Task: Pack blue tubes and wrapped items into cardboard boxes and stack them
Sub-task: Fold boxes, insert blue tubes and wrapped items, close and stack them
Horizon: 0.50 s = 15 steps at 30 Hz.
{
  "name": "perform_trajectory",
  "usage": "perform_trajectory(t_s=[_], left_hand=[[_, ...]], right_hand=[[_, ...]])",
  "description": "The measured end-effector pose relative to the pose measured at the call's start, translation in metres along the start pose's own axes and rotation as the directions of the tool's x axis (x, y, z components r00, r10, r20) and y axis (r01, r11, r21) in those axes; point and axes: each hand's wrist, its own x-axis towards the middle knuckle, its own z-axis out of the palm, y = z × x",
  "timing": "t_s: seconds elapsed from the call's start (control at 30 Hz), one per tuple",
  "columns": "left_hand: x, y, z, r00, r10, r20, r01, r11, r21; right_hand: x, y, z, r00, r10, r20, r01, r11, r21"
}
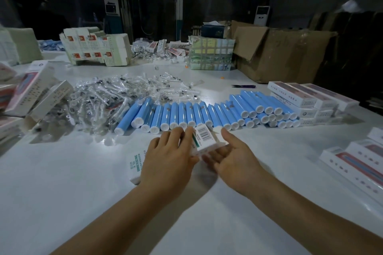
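Note:
A small white box [205, 136] with a barcode on its end flap sits between my hands above the white table [72, 182]. My left hand [170, 157] grips it from the left, fingers curled over its top. My right hand [234, 157] cups it from the right with the palm up and the thumb near the flap. Under my left hand lies a flat white carton [135, 163] with green print. Just beyond, a long row of blue tubes [186, 114] with white caps stretches across the table. A heap of clear-wrapped items [116, 93] lies behind the tubes on the left.
Packed white boxes are stacked at the right [306, 99] and at the near right [356, 163]. More boxes lean at the left edge [35, 93]. Flat unfolded cartons [95, 49] stand at the back. A large brown cardboard box [279, 51] sits back right. Purple snips [242, 85] lie near it.

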Motion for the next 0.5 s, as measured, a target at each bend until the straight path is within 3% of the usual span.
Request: perform_trajectory(t_s=[0.03,0.1,0.17,0.2,0.23,0.27,0.3,0.37,0.43,0.5], left_hand=[[-0.001,0.003,0.0,1.0,0.002,0.015,-0.003,1.0,0.014],[-0.001,0.008,-0.003,0.999,0.019,0.043,-0.022,0.997,0.076],[-0.001,0.012,-0.005,0.999,0.044,0.03,-0.047,0.992,0.114],[-0.002,0.013,-0.003,0.998,0.066,0.002,-0.066,0.99,0.128],[-0.003,0.013,-0.001,0.996,0.084,-0.025,-0.08,0.987,0.137],[-0.004,0.013,0.001,0.995,0.096,-0.037,-0.09,0.985,0.145],[-0.005,0.013,0.001,0.993,0.109,-0.048,-0.1,0.983,0.157],[-0.007,0.012,0.003,0.99,0.128,-0.055,-0.116,0.976,0.182],[-0.008,0.012,0.002,0.989,0.141,-0.049,-0.128,0.971,0.202],[-0.008,0.011,0.001,0.987,0.149,-0.056,-0.134,0.969,0.209]], right_hand=[[-0.002,0.001,0.0,0.996,0.043,0.083,-0.051,0.995,0.091],[-0.003,0.004,0.001,0.989,-0.006,0.149,-0.016,0.989,0.145],[-0.001,0.008,0.0,0.989,-0.133,0.072,0.132,0.991,0.014],[-0.001,0.011,0.0,0.971,-0.237,0.029,0.238,0.958,-0.161],[-0.002,0.013,-0.001,0.933,-0.36,0.024,0.338,0.85,-0.404],[-0.004,0.016,-0.003,0.881,-0.466,0.083,0.409,0.662,-0.628],[-0.005,0.019,-0.005,0.834,-0.521,0.18,0.452,0.46,-0.764],[-0.003,0.022,-0.01,0.787,-0.531,0.314,0.476,0.199,-0.856],[-0.003,0.022,-0.01,0.776,-0.517,0.362,0.469,0.089,-0.879],[-0.008,0.021,-0.007,0.777,-0.497,0.386,0.483,0.076,-0.873]])
